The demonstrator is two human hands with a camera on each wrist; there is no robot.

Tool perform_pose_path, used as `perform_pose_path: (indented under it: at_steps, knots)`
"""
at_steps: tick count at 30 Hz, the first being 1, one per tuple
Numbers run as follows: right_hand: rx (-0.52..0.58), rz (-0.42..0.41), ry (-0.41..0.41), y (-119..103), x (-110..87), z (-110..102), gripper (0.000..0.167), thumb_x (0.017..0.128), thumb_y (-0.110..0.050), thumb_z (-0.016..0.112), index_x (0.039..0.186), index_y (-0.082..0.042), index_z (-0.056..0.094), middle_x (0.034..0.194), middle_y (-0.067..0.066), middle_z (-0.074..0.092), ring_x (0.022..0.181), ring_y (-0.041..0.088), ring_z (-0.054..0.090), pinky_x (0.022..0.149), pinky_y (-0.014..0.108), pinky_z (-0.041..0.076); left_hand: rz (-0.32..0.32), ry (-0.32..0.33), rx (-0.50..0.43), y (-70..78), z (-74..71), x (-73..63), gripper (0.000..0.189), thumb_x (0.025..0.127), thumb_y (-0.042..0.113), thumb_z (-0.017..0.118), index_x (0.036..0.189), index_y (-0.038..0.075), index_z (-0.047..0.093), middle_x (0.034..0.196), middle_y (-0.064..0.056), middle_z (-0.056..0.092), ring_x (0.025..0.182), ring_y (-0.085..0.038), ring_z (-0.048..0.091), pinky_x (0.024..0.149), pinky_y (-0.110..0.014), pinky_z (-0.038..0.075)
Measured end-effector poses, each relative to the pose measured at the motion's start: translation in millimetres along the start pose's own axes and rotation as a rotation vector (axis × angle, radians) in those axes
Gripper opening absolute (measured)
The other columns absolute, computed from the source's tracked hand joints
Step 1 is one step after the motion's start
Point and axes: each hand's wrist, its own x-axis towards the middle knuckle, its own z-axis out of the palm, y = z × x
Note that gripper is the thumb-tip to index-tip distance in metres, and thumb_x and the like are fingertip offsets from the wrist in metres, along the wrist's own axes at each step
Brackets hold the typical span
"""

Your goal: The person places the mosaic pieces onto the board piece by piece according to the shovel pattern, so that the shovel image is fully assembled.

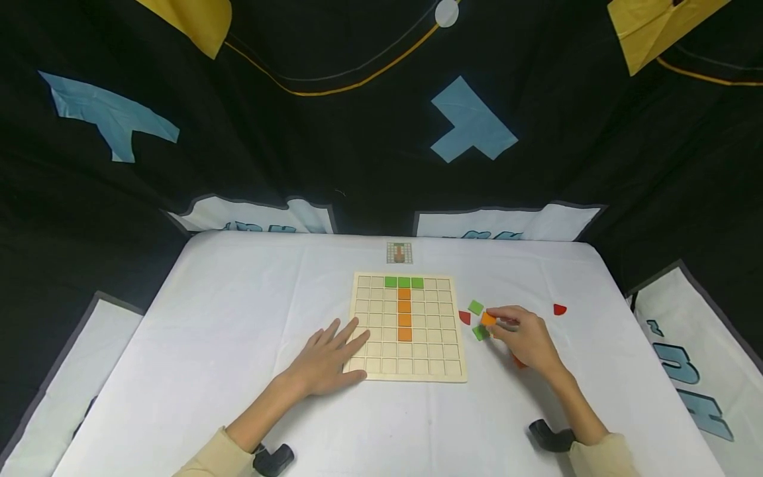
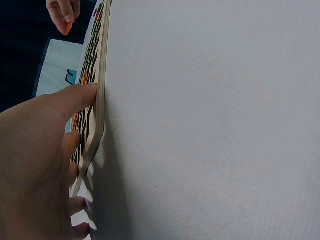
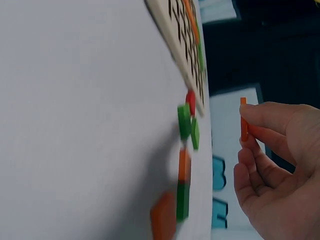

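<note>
A wooden grid board [image 1: 375,364] lies on the white table. Three green square tiles [image 1: 404,282] sit in its top row, and a column of orange square tiles [image 1: 405,319] runs down below the middle one. My left hand [image 1: 326,361] rests with spread fingers on the board's lower left edge; the thumb lies at the rim in the left wrist view. To the right of the board, my right hand [image 1: 527,338] pinches an orange tile [image 3: 244,120] between thumb and fingers, raised above the table. Under and beside that hand lie loose green tiles [image 1: 475,307].
A red piece [image 1: 464,318] lies at the board's right edge, another red piece [image 1: 559,309] farther right. An orange tile [image 1: 518,362] lies partly hidden under the right hand. Beyond the board is a small picture card [image 1: 399,252] showing a grid pattern.
</note>
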Motion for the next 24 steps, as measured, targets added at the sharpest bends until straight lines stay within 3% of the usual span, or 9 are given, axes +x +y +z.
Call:
perform_pose_path:
  at_steps: [11,24]
  knots:
    - [0.068,-0.106,-0.07,-32.8,7.5,35.3,0.028,0.084,-0.004,0.078,0.112,-0.007,0.076,0.11,0.004,0.071,0.096,0.026,0.067,0.079,0.041,0.055,0.011,0.008,0.006,0.4,-0.6,-0.5,0.072,0.098,0.053,0.056,0.157,0.019,0.034,0.165,-0.011,0.018,0.149,-0.042,0.012,0.115,-0.061,0.016]
    - [0.093,-0.18,-0.177,-51.1,11.9,76.5,0.025,0.082,-0.005,0.08,0.107,-0.008,0.077,0.108,0.001,0.071,0.106,0.022,0.064,0.094,0.043,0.049,0.009,0.013,0.002,-1.2,1.4,-0.3,0.071,0.098,0.052,0.056,0.157,0.02,0.035,0.165,-0.01,0.019,0.149,-0.041,0.011,0.115,-0.061,0.016]
